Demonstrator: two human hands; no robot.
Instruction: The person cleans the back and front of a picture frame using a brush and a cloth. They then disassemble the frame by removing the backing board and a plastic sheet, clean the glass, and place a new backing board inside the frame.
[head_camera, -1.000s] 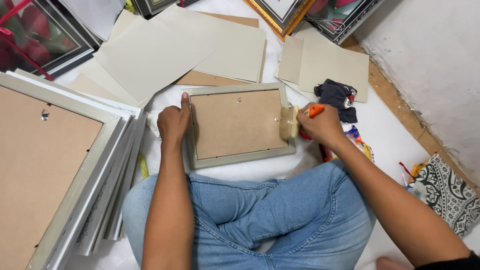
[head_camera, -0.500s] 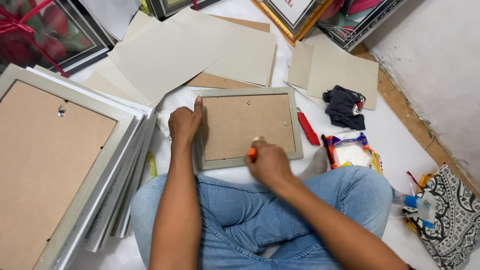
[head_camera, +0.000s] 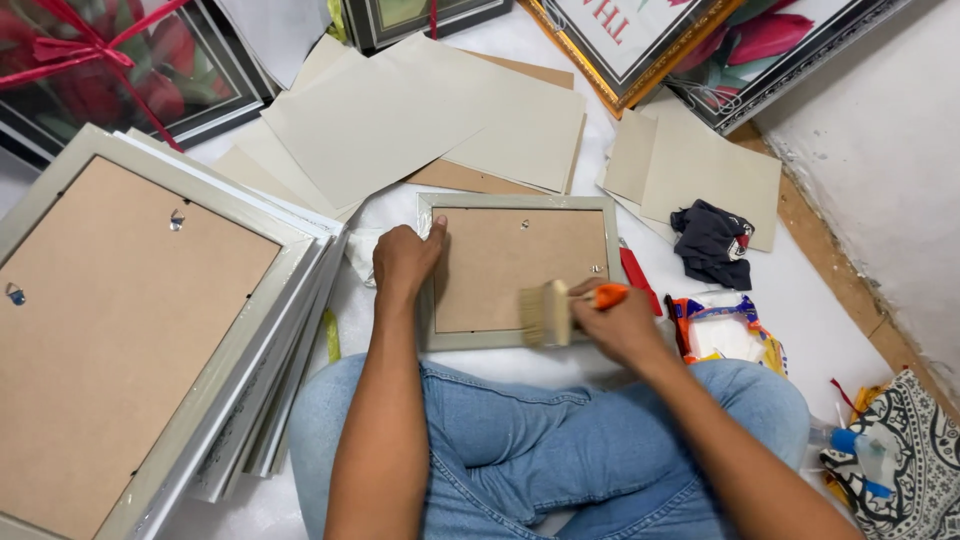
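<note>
While lying face down on the white floor sheet (head_camera: 800, 300) before crossed denim knees, small grey picture frame with brown backing board (head_camera: 520, 265) pinned at top-left corner by flat left hand (head_camera: 403, 258), right hand (head_camera: 618, 322) clenched on orange-handled flat bristle brush (head_camera: 560, 308) over lower right edge, stack of larger grey frames (head_camera: 150, 320) leaning just left.

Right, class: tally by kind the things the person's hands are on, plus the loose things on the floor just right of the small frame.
Small frame, back up, under the left hand: 1
Brush, in the right hand: 1
Red object: 1
Dark cloth: 1
Plastic packet: 1
Total: 5
</note>
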